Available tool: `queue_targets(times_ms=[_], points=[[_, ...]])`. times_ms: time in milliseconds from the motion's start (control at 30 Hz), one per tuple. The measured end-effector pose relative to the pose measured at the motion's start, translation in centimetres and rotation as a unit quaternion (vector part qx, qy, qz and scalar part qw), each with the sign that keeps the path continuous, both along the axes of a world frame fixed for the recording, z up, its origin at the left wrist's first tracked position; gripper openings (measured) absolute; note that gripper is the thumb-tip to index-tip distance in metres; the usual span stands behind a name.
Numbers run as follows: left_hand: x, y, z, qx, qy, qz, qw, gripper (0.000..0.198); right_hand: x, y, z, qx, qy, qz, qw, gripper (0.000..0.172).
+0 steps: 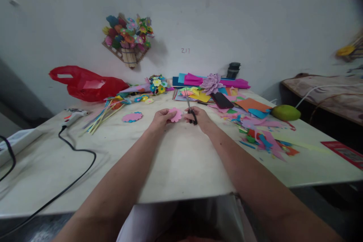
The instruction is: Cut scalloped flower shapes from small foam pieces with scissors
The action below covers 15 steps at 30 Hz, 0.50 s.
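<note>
A pink flower-shaped piece is held over the counter, pinched between the thumb and fingers of the left hand. Just right of the piece, the right hand grips 1 pair of black-handled scissors, blades pointing away from the person (whether they are parted is hard to tell). Left of the piece lie scalloped cut-outs, pink over blue; farther left is 1 white glue gun with a black cord. Beyond the piece and to its right, 1 lilac flower rests beside a dark phone. Coloured scraps spread right of the piece, with 1 green fruit farther right. Beyond the piece, well to its left, lies a red plastic bag.
</note>
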State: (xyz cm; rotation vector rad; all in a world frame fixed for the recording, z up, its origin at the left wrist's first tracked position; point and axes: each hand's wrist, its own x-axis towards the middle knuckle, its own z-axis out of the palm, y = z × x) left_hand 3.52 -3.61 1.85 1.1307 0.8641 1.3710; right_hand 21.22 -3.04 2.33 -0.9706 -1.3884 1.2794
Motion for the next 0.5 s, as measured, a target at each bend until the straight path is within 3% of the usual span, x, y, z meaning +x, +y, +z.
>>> queue_targets(times_ms=[233, 500], points=[[0.14, 0.37, -0.65, 0.0, 0.07, -0.056, 0.996, 0.028, -0.39, 0.4, -0.23, 0.013, 0.06, 0.003, 0.998, 0.045], [0.32, 0.22, -0.62, -0.001, 0.07, -0.087, 0.994, 0.022, -0.8, 0.38, -0.15, 0.026, 0.061, -0.006, 0.998, 0.041]])
